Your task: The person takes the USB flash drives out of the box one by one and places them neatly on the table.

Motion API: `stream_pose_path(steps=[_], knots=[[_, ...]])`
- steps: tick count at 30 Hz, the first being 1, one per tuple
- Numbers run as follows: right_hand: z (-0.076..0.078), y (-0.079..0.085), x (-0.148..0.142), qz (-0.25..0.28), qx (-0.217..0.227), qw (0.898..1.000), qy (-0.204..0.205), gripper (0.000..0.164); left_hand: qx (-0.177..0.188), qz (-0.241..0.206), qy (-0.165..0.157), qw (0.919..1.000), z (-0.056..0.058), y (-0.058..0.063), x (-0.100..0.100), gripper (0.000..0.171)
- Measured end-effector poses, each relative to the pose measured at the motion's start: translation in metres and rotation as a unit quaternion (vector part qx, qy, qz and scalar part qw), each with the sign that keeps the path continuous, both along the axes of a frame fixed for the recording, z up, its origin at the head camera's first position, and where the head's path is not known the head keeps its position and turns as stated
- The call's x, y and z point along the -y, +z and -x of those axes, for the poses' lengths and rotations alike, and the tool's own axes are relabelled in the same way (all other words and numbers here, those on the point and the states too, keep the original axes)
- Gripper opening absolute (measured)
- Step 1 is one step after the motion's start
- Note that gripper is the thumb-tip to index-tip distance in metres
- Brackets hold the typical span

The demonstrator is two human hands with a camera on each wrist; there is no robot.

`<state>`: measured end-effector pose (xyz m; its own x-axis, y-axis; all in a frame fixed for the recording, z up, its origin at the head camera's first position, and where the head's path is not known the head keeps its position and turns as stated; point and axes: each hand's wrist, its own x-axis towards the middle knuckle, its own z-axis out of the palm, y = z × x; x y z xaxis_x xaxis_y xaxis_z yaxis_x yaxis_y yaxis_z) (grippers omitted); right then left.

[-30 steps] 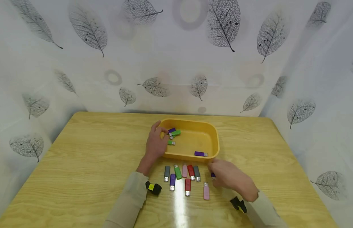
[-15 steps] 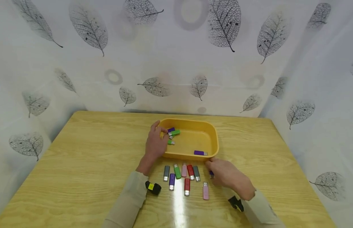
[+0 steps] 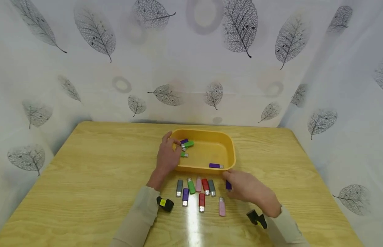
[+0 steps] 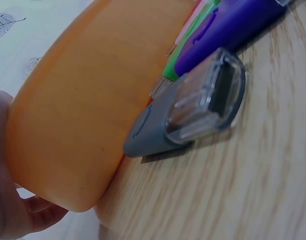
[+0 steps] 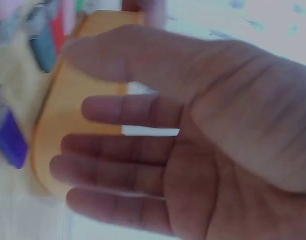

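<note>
My left hand [image 3: 169,154] grips the left end of a yellow plastic tray [image 3: 207,151], fingers over its rim. In the left wrist view, that hand [image 4: 10,185] wraps around the tray's end, with a grey USB stick [image 4: 153,130] lying close to the wall. At the near right corner, my right hand [image 3: 250,188] holds nothing. The right wrist view shows its fingers [image 5: 108,170] nearly straight over the tray's side. A purple USB stick [image 3: 229,185], partly covered by this hand in the head view, lies on the table. Inside the tray are a purple stick [image 3: 215,165] and several others at left.
Several USB sticks lie in front of the tray, including a green one [image 3: 190,186], a red one [image 3: 201,202], a pink one [image 3: 221,207] and a grey one [image 3: 179,188]. The wooden table [image 3: 102,171] ends at a leaf-patterned curtain [image 3: 179,61].
The head view has shifted slightly. My right hand has shifted a little at the tray's corner, and more of the purple USB stick beside it shows. The left hand keeps its grip.
</note>
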<state>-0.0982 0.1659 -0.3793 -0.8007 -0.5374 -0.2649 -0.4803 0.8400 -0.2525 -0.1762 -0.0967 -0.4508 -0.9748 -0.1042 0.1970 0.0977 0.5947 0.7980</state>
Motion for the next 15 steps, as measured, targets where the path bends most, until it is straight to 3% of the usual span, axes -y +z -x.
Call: stream_pose_path(steps=[4,7,15], knots=[[0.009,0.008,-0.002,0.065,-0.032,0.997,0.030,0.019,0.005,0.003,-0.001,1.0000,0.000,0.001,0.000,0.015],[0.017,0.009,-0.001,0.102,-0.052,0.993,0.016,0.010,0.009,0.004,-0.006,0.9999,0.000,0.002,0.000,0.016],[0.025,-0.002,0.004,0.121,-0.086,0.989,0.000,0.007,0.002,-0.003,-0.008,1.0000,0.000,0.002,-0.001,0.017]])
